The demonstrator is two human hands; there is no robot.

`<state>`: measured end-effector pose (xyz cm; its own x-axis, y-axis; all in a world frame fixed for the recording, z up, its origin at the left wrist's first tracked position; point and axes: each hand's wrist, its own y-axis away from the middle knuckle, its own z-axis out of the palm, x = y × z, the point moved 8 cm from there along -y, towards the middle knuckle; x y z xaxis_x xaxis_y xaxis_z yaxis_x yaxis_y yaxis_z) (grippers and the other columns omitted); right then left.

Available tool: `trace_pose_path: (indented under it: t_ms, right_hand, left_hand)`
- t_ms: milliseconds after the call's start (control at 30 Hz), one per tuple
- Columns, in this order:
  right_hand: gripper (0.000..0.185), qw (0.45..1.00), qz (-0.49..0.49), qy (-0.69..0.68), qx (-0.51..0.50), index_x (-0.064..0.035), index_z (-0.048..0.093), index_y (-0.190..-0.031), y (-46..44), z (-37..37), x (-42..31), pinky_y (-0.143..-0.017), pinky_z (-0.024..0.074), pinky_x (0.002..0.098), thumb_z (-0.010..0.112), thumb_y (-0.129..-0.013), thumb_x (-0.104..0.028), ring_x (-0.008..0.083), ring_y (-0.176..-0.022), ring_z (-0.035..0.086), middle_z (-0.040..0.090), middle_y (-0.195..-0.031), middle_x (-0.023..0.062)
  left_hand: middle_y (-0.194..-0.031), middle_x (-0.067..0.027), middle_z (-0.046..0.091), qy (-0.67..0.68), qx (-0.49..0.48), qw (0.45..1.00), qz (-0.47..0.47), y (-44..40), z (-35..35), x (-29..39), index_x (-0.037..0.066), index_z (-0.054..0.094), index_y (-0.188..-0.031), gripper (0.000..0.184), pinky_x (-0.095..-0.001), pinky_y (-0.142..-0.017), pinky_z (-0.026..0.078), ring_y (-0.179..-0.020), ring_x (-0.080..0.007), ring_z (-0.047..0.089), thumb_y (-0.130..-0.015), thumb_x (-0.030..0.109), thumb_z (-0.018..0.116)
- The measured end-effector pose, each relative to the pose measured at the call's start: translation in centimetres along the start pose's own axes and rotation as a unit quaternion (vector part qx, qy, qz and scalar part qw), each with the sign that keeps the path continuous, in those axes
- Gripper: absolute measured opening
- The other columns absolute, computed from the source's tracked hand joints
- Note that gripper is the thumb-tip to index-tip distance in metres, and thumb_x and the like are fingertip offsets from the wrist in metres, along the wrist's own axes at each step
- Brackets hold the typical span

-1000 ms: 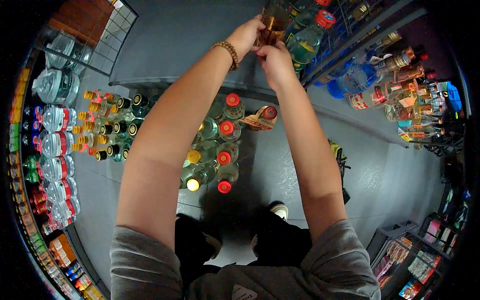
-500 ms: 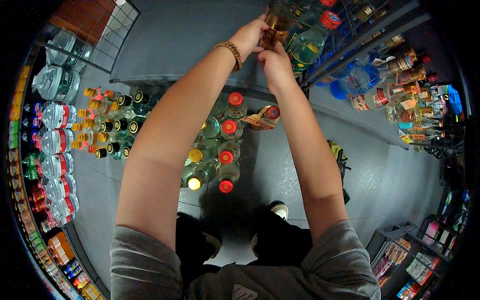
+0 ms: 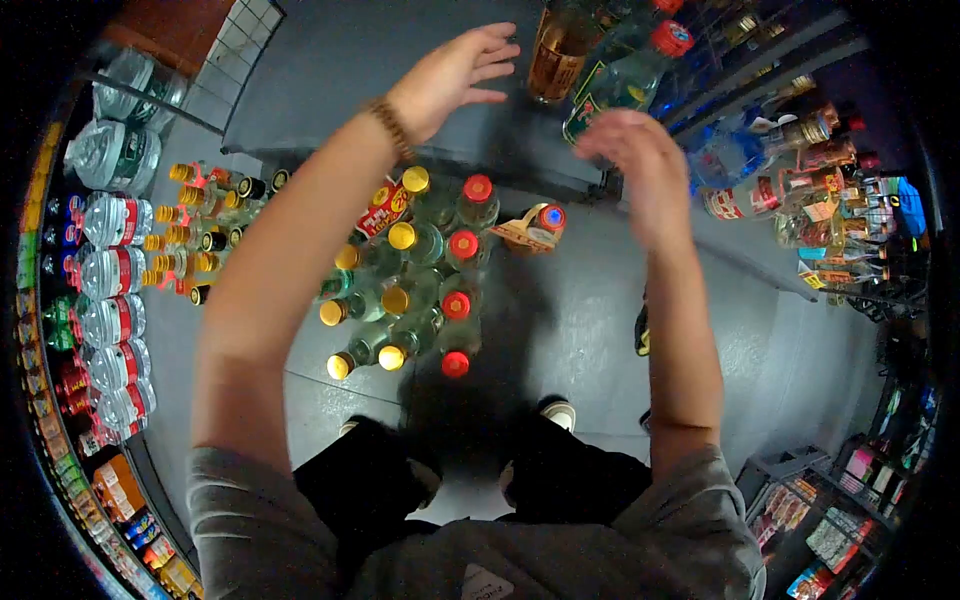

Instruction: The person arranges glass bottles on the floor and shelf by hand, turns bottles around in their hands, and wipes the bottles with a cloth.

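My left hand point(image 3: 455, 80) is open over the grey shelf board, its fingers spread, with a beaded bracelet point(image 3: 388, 128) on the wrist. Just right of its fingertips, apart from them, stands a bottle of amber liquid point(image 3: 556, 65) with a brown label. My right hand point(image 3: 640, 160) is blurred, in front of a clear red-capped bottle point(image 3: 640, 75) with a green label. Its fingers are smeared, and I cannot tell whether they touch that bottle. Below the shelf, clear bottles with red caps point(image 3: 463, 243) and yellow caps point(image 3: 396, 300) stand grouped on the floor.
A cardboard carrier point(image 3: 528, 232) with a red-capped bottle stands beside the floor bottles. More small yellow-capped bottles point(image 3: 180, 235) stand further left. Packs of water bottles point(image 3: 118, 265) line the left side. Bottles on a rack point(image 3: 820, 205) are at right, above a wire basket point(image 3: 800, 490).
Both hands have come off the amber bottle, which stays upright on the shelf. My left hand has moved left and opened; my right hand has moved right and down.
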<state>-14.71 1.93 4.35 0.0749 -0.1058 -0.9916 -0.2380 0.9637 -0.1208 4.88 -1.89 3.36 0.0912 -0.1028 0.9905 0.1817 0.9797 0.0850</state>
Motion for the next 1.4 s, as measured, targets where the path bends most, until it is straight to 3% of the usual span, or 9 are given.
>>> trace_pose_path:
  t_ms: [67, 167, 267, 333, 367, 467, 667, 967, 1400]
  right_hand:
    - [0.040, 0.995, 0.008, 0.076, 0.063, -0.0031, 0.052, -0.073, 1.8, -2.9, -0.9, -0.064, 0.0446, 0.0282, 0.038, -0.096, -0.033, 0.0147, -0.062, 0.049, 0.048, -0.064, 0.0038]
    - [0.043, 0.996, 0.035, 0.043, 0.070, -0.0057, 0.051, -0.069, 4.0, -5.4, -1.0, -0.054, 0.0387, 0.0246, 0.039, -0.097, -0.036, 0.0115, -0.059, 0.045, 0.044, -0.060, 0.0011]
    - [0.029, 0.998, 0.042, 0.048, 0.023, -0.0056, 0.055, -0.082, 5.7, -5.1, 1.4, -0.051, 0.0351, 0.0212, 0.044, -0.095, -0.028, 0.0090, -0.055, 0.041, 0.047, -0.068, 0.0011]
    - [0.009, 0.995, 0.078, 0.054, -0.033, -0.0080, 0.052, -0.101, 6.7, -3.3, 2.7, -0.049, 0.0359, 0.0226, 0.052, -0.092, -0.011, 0.0082, -0.054, 0.041, 0.049, -0.076, -0.0022]
    - [0.040, 0.984, 0.131, 0.104, -0.068, -0.0131, 0.045, -0.122, 7.3, -3.0, 4.9, -0.056, 0.0437, 0.0250, 0.060, -0.085, -0.007, 0.0115, -0.063, 0.050, 0.054, -0.090, 0.0023]
    - [0.062, 0.951, 0.126, 0.237, -0.154, -0.0111, 0.038, -0.131, 8.2, -1.4, 9.4, -0.072, 0.0494, 0.0323, 0.069, -0.078, -0.013, 0.0194, -0.087, 0.057, 0.054, -0.110, 0.0098]
    - [0.080, 0.950, 0.075, 0.255, -0.166, -0.0022, 0.035, -0.133, 7.8, 0.9, 14.8, -0.096, 0.0406, 0.0377, 0.079, -0.067, -0.017, 0.0255, -0.117, 0.047, 0.048, -0.126, 0.0151]
    - [0.070, 0.985, 0.090, 0.090, -0.115, -0.0023, 0.042, -0.122, 8.2, 1.7, 19.3, -0.093, 0.0429, 0.0329, 0.081, -0.064, -0.007, 0.0191, -0.105, 0.056, 0.058, -0.115, 0.0090]
    - [0.072, 0.980, 0.077, 0.180, -0.041, -0.0001, 0.043, -0.119, 8.2, 0.1, 17.6, -0.089, 0.0454, 0.0317, 0.082, -0.061, -0.017, 0.0203, -0.102, 0.059, 0.060, -0.112, 0.0112]
  left_hand:
    - [-0.135, -0.0153, 0.045, -0.018, -0.038, 0.999, -0.012, 4.0, -0.2, 1.7, 0.006, 0.035, -0.138, 0.048, -0.0386, -0.099, 0.039, -0.122, -0.0237, 0.046, -0.092, 0.021, 0.032]
    - [-0.119, -0.0150, 0.057, -0.066, -0.081, 0.994, -0.019, 9.4, -0.6, 2.3, 0.000, 0.046, -0.126, 0.040, -0.0322, -0.094, 0.043, -0.107, -0.0219, 0.057, -0.093, 0.016, 0.032]
    - [-0.108, -0.0150, 0.062, -0.115, -0.101, 0.988, -0.012, 13.8, -1.1, 2.2, -0.003, 0.051, -0.118, 0.033, -0.0309, -0.091, 0.045, -0.099, -0.0192, 0.060, -0.093, 0.014, 0.038]
    - [-0.107, -0.0141, 0.062, -0.127, -0.084, 0.988, 0.000, 16.0, -1.3, 1.9, -0.003, 0.052, -0.117, 0.031, -0.0306, -0.090, 0.045, -0.099, -0.0190, 0.060, -0.092, 0.008, 0.037]
    - [-0.107, -0.0141, 0.062, -0.122, -0.081, 0.989, -0.004, 16.8, -1.3, 1.8, -0.003, 0.052, -0.117, 0.031, -0.0306, -0.090, 0.045, -0.099, -0.0190, 0.060, -0.092, 0.008, 0.037]
    - [-0.105, -0.0134, 0.062, -0.149, -0.079, 0.986, 0.012, 18.5, -1.0, 2.0, -0.003, 0.053, -0.116, 0.030, -0.0307, -0.090, 0.046, -0.099, -0.0190, 0.060, -0.091, 0.003, 0.038]
    - [-0.098, -0.0084, 0.063, -0.129, -0.044, 0.990, 0.036, 19.5, -1.4, 1.6, -0.002, 0.056, -0.113, 0.027, -0.0271, -0.085, 0.045, -0.092, -0.0136, 0.058, -0.090, 0.000, 0.042]
    - [-0.099, -0.0076, 0.063, -0.133, -0.055, 0.989, 0.032, 20.4, -1.7, 1.2, -0.001, 0.055, -0.113, 0.026, -0.0260, -0.085, 0.045, -0.092, -0.0127, 0.057, -0.091, 0.001, 0.042]
    - [-0.104, -0.0098, 0.061, -0.136, -0.075, 0.988, 0.015, 20.9, -1.9, 0.1, -0.001, 0.052, -0.116, 0.029, -0.0302, -0.090, 0.045, -0.100, -0.0171, 0.059, -0.090, -0.002, 0.040]
